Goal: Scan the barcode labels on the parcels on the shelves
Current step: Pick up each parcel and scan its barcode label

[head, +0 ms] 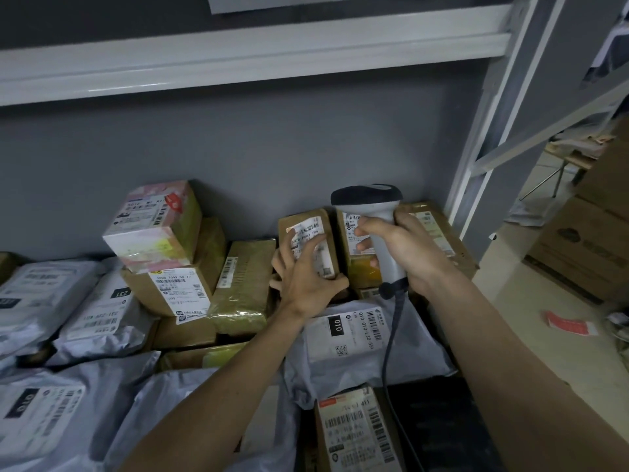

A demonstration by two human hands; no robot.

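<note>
Backdrop: a grey wall (238, 141) behind a white-framed shelf (238, 59), parcels heaped along its back edge.
Shelf, left edge: grey poly mailers (44, 294) with white labels, overlapping one another.
Shelf, left of middle: a pink-and-white box (153, 226) stacked on a brown carton (173, 291), with a yellow-taped parcel (243, 284) just beside them.
Shelf, middle: a small brown parcel (308, 247) standing upright against the wall, barcode label facing out.
Left hand (306, 274): fingers spread and lightly bent, resting on that parcel's label, thumb at its lower edge.
Right hand (405, 247): wrapped round the handle of a grey barcode scanner (371, 216), head up, cable hanging down.
Shelf, right corner: another brown box (432, 233) behind the scanner.
</note>
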